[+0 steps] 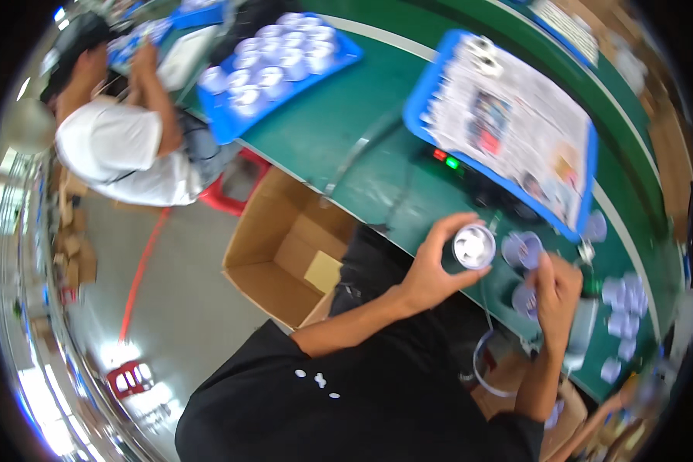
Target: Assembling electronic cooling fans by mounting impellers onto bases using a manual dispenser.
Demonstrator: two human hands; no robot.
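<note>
My left hand point(433, 268) grips a small round white-and-silver cup-shaped part point(473, 246), its open face turned up toward me. My right hand point(556, 291) is closed just to its right, fingers curled near a pale lilac round part point(523, 300); what it holds is hidden by the fingers. Another lilac cap point(522, 249) lies on the green bench point(339, 123) between the hands. More lilac caps point(622, 296) are scattered at the right.
A blue tray lined with newspaper point(508, 123) lies ahead. A second blue tray of white caps point(277, 58) sits far left on the bench, near a seated person in a white shirt point(119, 150). An open cardboard box point(285, 250) stands on the floor.
</note>
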